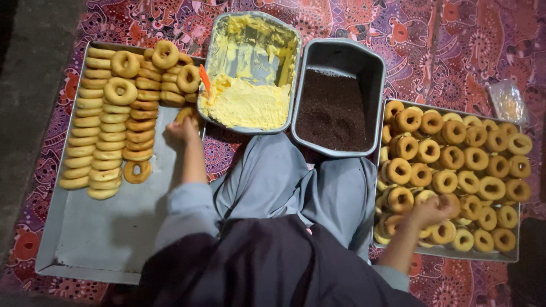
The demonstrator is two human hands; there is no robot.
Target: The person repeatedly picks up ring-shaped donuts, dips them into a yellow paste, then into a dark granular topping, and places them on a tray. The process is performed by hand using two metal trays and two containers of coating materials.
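My right hand [430, 211] rests on the heaped ring doughnuts [455, 170] in the right tray [515, 257], fingers curled around one near the front. My left hand [183, 131] reaches over the left tray [96, 233], fingers pinched on a doughnut [186, 113] beside the stacked rows [111, 122]. Between my knees [296, 182], farther off, sit a tub of yellow cream [250, 102] with an orange spatula [205, 79] stuck in, and a tub of dark sprinkles [333, 111]. Everything lies on a red patterned cloth [455, 45], with a small plastic bag [508, 101] at the far right
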